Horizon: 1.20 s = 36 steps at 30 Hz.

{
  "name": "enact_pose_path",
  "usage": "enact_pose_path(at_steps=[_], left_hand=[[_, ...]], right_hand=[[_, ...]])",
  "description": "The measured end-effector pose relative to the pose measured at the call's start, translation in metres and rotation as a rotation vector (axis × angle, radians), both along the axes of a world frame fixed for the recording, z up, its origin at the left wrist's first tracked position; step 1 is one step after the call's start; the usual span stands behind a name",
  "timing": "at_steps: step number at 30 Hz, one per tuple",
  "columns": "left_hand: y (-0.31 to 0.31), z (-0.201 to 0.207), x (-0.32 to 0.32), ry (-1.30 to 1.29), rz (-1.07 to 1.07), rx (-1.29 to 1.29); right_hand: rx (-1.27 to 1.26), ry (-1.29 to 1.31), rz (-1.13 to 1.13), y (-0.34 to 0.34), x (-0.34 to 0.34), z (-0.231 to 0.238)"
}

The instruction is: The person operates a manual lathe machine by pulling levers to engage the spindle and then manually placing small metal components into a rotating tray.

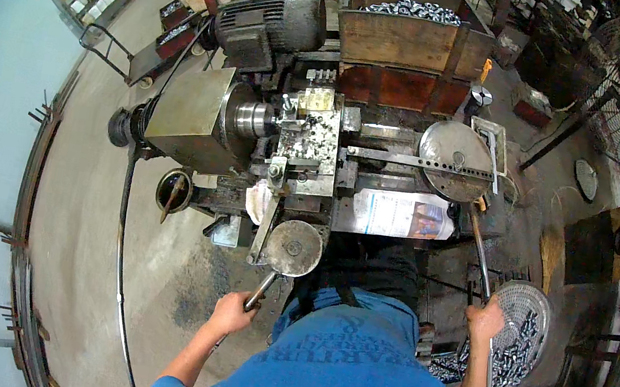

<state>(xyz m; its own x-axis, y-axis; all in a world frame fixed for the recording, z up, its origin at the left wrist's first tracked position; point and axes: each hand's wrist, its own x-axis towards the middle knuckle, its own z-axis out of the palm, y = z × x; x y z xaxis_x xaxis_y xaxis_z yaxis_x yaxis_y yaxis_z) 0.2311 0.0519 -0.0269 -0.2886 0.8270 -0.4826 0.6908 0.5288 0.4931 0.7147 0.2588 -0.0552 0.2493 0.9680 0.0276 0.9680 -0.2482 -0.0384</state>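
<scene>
Hands clamp lathe levers: left hand (231,313) on handwheel handle (258,291), right hand (485,321) on long lever (479,250) beside parts basket (532,309).

Lathe (310,144) grimy matt metal; handwheel (293,247) and disc (455,159) worn bare steel; lever (480,255) smooth shiny metal; crate (401,41) rough wood; basket (534,301) wire mesh; shirt (344,380) blue cloth

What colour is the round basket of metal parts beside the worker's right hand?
White, a perforated round basket holding shiny silver parts, seen in the head view.
</scene>
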Motion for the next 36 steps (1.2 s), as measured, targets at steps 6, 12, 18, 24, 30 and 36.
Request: enact_pose_path(at_steps=[6,12,18,24,30,36], left_hand=[[0.002,-0.001,-0.001,-0.031,0.03,-0.044],[-0.002,0.003,-0.003,-0.116,0.071,-0.067],[0.014,0.022,-0.006,-0.226,-0.042,-0.162],[0.023,0.024,-0.036,-0.812,0.054,-0.114],[0.03,-0.064,-0.158,0.065,0.268,0.187],[0.056,-0.11,-0.22,0.638,-0.046,0.033]], right_hand=[[-0.06,0.061,-0.02,-0.007,-0.008,0.006],[-0.064,0.05,-0.055,0.022,0.009,0.004],[0.06,-0.229,0.031,0.147,0.118,-0.025],[0.157,-0.27,-0.171,0.244,0.08,-0.012],[0.544,-0.053,0.244,0.166,0.006,-0.039],[0.13,0.345,0.311,0.067,-0.037,-0.083]])
